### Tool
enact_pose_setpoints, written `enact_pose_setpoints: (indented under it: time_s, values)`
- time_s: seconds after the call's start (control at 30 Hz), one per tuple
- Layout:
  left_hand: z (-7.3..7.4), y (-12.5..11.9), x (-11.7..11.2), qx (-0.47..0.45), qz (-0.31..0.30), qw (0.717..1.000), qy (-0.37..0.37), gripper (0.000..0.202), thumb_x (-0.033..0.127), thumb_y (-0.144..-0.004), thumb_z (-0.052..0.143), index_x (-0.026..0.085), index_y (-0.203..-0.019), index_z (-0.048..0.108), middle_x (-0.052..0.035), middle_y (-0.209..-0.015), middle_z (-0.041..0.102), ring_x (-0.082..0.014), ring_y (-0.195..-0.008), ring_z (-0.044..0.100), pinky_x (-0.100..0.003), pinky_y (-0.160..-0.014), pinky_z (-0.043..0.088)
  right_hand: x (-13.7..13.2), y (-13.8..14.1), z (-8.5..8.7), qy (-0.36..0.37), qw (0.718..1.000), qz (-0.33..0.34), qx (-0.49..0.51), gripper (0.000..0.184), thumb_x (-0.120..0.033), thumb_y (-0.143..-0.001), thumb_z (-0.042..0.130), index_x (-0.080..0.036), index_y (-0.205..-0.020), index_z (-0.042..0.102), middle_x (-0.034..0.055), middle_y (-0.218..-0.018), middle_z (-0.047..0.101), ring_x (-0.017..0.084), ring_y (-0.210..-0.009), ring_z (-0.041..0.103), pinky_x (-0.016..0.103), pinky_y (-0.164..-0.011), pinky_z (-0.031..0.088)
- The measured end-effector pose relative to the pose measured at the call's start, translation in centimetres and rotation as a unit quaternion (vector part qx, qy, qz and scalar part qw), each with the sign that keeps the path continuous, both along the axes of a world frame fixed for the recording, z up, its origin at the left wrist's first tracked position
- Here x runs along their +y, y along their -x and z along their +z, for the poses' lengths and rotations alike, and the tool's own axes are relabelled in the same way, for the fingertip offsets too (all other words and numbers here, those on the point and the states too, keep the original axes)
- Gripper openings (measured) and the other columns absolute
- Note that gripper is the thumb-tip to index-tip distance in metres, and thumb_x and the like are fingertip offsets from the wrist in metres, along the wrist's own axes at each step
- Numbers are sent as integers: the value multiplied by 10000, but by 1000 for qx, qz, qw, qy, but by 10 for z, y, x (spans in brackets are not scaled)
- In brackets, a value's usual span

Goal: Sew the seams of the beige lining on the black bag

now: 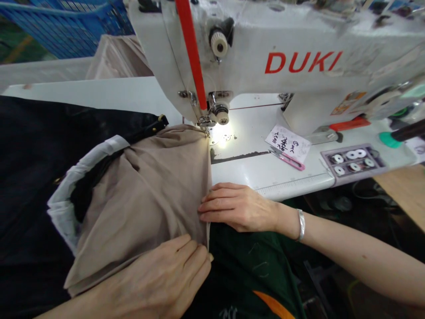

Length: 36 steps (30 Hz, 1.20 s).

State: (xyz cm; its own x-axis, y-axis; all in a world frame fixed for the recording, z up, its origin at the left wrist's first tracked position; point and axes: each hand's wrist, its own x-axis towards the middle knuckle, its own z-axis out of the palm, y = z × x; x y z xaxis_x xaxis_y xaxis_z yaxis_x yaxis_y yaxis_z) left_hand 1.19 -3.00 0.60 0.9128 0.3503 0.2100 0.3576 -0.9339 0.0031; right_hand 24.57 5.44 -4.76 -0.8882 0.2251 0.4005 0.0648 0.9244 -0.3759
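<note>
A taupe fabric piece lies under the needle area of a white sewing machine, its right edge running from the presser foot toward me. My right hand pinches that edge midway, fingers together on top and thumb hidden. Nearer to me, my left hand has its fingers curled over the lower corner of the same fabric. The taupe piece joins a black bag, whose handle is wrapped in white material and curves around the fabric's left side.
Pink-handled thread snips rest on a paper note with handwriting. To their right sits a bobbin tray with several bobbins. A red lever is near the machine's base. Behind the table stands a blue basket.
</note>
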Motion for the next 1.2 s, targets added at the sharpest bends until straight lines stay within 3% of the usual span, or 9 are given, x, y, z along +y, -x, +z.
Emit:
enact_pose_setpoints:
  time_s: [0.2, 0.53, 1.2]
  values:
    - [-1, 1, -1, -9, -5, 1000, -10, 116, 125, -951, 513, 168, -880, 595, -16, -768, 637, -157, -702, 577, -334, -742, 439, 4, 2, 1, -16, 999, 37, 5, 320, -220, -1075, 420, -106, -1247, 665, 81, -1298, 690, 197, -1269, 571, 399, -1207, 381]
    - [-5, 3, -3, 0, 3, 1000, 0, 122, 179, -977, 507, 165, -1026, 618, -37, -837, 663, -159, -736, 597, -319, -804, 474, 12, 11, 18, -37, 996, 69, -35, 292, -198, -1077, 435, -163, -1101, 723, 13, -1179, 735, 173, -1126, 602, 362, -1185, 385]
    - [-8, 3, -1, -16, -3, 1000, 7, 119, 146, -962, 510, 158, -961, 628, -38, -790, 649, -163, -740, 586, -311, -788, 480, -5, 10, 15, -96, 994, 49, -23, 247, -185, -1065, 465, -160, -1029, 708, 25, -1034, 722, 180, -1071, 604, 359, -1090, 439]
